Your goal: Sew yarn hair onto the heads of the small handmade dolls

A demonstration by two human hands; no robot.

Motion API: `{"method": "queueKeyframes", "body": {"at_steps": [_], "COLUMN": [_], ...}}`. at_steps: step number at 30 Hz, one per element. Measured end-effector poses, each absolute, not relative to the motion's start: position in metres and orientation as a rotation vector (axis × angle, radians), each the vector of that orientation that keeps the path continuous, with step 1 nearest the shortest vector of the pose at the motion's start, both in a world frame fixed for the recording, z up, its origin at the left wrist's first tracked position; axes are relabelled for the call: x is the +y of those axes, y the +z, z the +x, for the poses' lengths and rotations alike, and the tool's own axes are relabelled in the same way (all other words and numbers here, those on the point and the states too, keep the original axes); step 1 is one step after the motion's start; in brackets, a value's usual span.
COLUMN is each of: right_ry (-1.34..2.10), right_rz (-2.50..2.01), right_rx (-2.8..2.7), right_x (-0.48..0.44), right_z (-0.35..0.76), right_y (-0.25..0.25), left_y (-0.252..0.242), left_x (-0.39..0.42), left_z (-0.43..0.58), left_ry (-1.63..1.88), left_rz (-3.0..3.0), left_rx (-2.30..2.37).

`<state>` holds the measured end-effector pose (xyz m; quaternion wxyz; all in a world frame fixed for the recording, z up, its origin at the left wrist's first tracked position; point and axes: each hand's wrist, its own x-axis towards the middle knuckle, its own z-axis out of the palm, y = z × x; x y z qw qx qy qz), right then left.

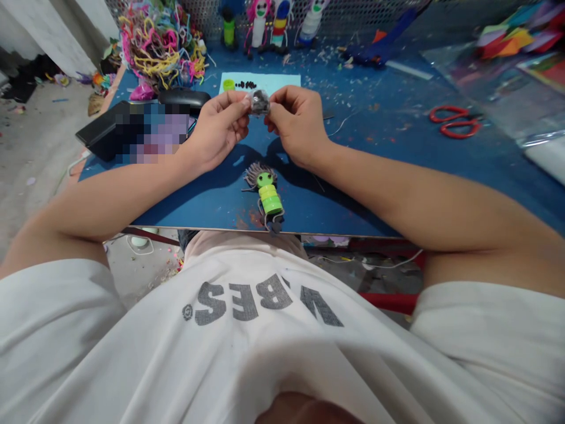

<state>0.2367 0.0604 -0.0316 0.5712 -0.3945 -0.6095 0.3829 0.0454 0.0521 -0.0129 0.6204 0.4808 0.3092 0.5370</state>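
Note:
Both my hands meet above the blue table, pinching a small clear plastic bag (259, 102) with dark bits inside. My left hand (225, 121) grips its left side between thumb and fingers. On the other side, my right hand (300, 121) pinches the bag's right edge. Just beyond lies a light blue sheet (278, 81) with several small black pieces (247, 85) and a green round piece (228, 85) on it. Nearer to me, a green and yellow doll (268, 191) with grey yarn hair and dark feet lies at the table's front edge.
A heap of coloured yarn (163, 47) sits at the back left, near a dark case (184, 100) and a black box-like object (110, 131). Several dolls (280, 26) stand along the back. A blue glue gun (375, 50) and red-handled scissors (454, 122) lie to the right.

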Motion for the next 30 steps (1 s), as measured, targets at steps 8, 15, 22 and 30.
{"method": "queueKeyframes", "body": {"at_steps": [8,15,22,30], "right_ry": [0.886,0.848,0.883,0.807], "right_rz": [-0.900,-0.841,-0.841,-0.887], "right_rx": [-1.506,-1.508,-1.530,-1.564], "right_x": [0.060,0.057,0.052,0.052], "right_z": [0.239,0.242,0.237,0.229], "right_y": [-0.031,-0.029,-0.026,-0.032], "left_y": [-0.006,0.002,-0.006,-0.004], "left_x": [0.045,0.039,0.041,0.039], "left_z": [0.031,0.026,0.027,0.019], "left_ry": [0.968,0.914,1.036,0.889], "left_rz": [1.162,1.226,1.269,1.331], "left_rx": [0.558,0.722,0.657,0.629]}}
